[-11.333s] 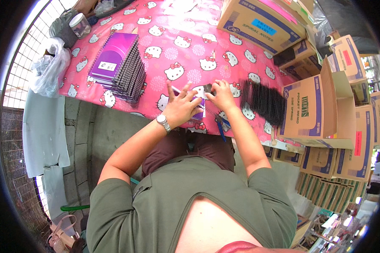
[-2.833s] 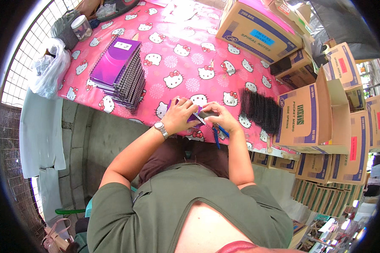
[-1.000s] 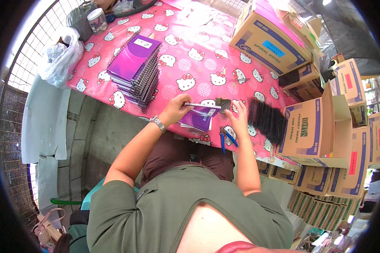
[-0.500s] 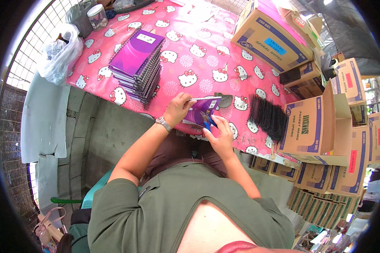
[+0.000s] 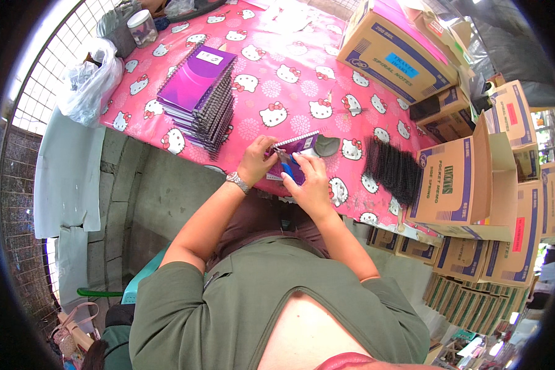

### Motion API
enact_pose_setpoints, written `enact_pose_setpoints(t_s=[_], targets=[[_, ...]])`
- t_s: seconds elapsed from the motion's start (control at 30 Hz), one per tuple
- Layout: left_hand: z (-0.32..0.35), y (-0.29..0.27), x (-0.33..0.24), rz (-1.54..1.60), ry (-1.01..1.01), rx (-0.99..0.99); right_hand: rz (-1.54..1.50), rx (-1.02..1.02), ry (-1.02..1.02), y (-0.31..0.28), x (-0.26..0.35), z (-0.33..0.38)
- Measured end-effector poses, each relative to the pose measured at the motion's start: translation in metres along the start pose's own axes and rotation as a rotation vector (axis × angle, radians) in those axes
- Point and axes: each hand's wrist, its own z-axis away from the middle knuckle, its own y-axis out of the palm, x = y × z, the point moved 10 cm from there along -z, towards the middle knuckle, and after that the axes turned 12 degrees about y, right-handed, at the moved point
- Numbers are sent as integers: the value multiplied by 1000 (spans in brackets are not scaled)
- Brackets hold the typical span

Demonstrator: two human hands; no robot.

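Observation:
At the table's near edge, my left hand (image 5: 256, 161) pinches the left end of a purple notebook (image 5: 304, 144), whose row of binding holes runs along its upper edge. My right hand (image 5: 309, 184) is closed round blue-handled pliers (image 5: 286, 166). The metal jaws touch or nearly touch the notebook's left end beside my left fingertips; whether they grip anything is too small to tell. Up and left of my hands stands a tall stack of purple spiral notebooks (image 5: 205, 69). A heap of black spiral coils (image 5: 391, 171) lies to the right.
A pink patterned cloth covers the table (image 5: 301, 92). Cardboard boxes stand along the right, including an open one (image 5: 445, 182) beside the coils and a large one (image 5: 396, 54) behind. A plastic bag (image 5: 87, 80) and a lidded jar (image 5: 143, 29) are at the far left.
My right hand and the pliers have moved left and slightly up, bringing the jaws to the notebook's left end near my left fingers. The notebook has tilted, its right end rising.

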Motion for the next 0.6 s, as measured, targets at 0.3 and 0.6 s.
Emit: enact_pose_setpoints(t_s=[0.3,0.6], targets=[[10,-1,1,27,-35,-23,-269,302,367,31,-35,4],[-111,-125,-211,-448,637,-139,-122,193,419,-26,-121,29]])
